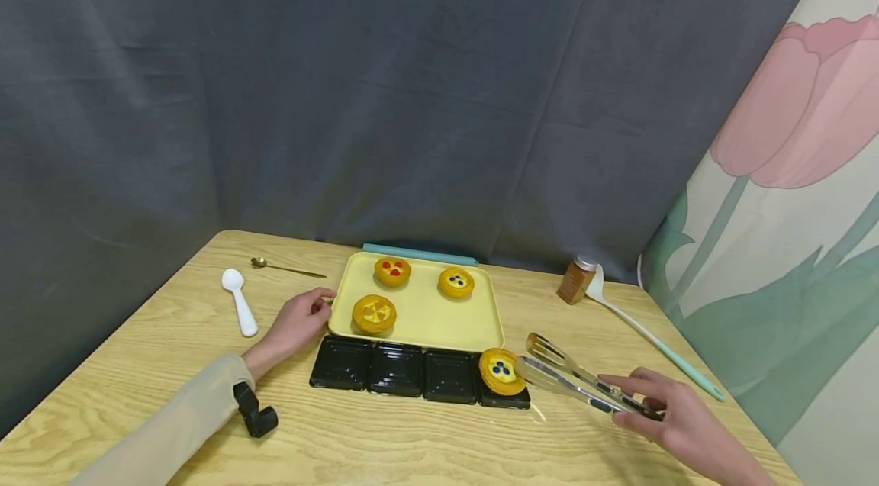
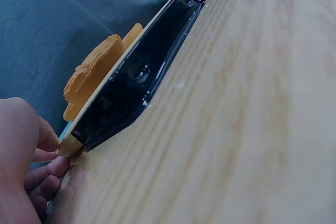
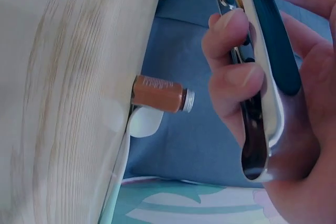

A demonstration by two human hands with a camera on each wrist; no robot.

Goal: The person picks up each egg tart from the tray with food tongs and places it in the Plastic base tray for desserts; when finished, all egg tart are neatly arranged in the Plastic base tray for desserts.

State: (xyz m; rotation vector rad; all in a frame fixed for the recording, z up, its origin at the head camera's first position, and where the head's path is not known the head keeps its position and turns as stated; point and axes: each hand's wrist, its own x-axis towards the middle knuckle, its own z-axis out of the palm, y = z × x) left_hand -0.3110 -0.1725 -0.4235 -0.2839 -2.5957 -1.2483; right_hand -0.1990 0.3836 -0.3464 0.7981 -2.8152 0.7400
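My left hand (image 1: 297, 323) pinches the left edge of a pale yellow tray (image 1: 436, 322); in the left wrist view its fingertips are at the tray's corner. On the tray sit a tart with red topping (image 1: 392, 271), a tart with blue berries (image 1: 456, 283) and a tart with yellow pieces (image 1: 374, 313). My right hand (image 1: 676, 413) grips metal tongs (image 1: 573, 387), whose arms stand apart. One tong tip overlaps the right rim of another blue-berry tart (image 1: 500, 371). That tart rests on the rightmost section of a black sectioned tray (image 1: 396, 369).
A white spoon (image 1: 239, 303) and a thin gold spoon (image 1: 284, 268) lie at the left. Back right stands a brown jar with a silver lid (image 1: 577, 280), beside a long-handled white and mint utensil (image 1: 648, 333). A teal bar (image 1: 420, 254) lies behind the yellow tray, before a dark curtain (image 1: 384, 89).
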